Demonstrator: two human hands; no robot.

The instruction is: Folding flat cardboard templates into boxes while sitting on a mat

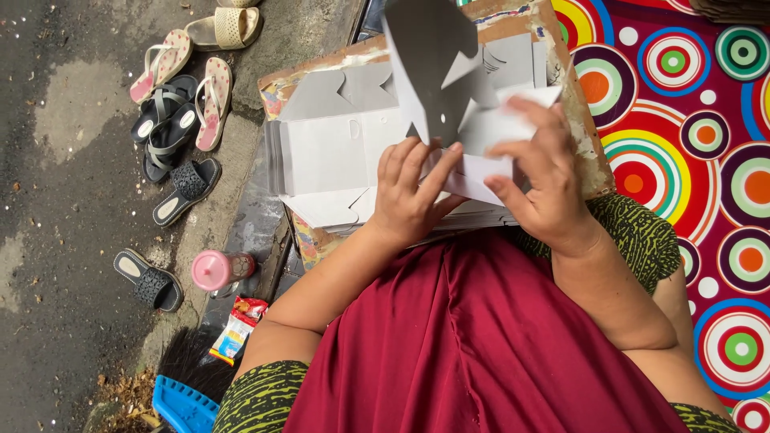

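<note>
A bright mat with red, orange and green concentric circles (682,120) covers the floor on the right, and grey concrete ground (56,265) lies on the left. A worn brown cardboard board (581,144) serves as the surface over the person's lap, which is draped in dark red cloth (465,345). On it lies a flat stack of white die-cut cardboard sheets (321,152). Above the stack, a partly folded grey-and-white cardboard box blank (437,64) stands tilted up, held in both hands. The right hand (545,180) has its fingers closed on the blank's white flap; the left hand (409,192) grips the blank's lower edge, fingers curled. Several sandals (180,112) lie scattered on the concrete, near a pink-capped bottle (218,269).
</note>
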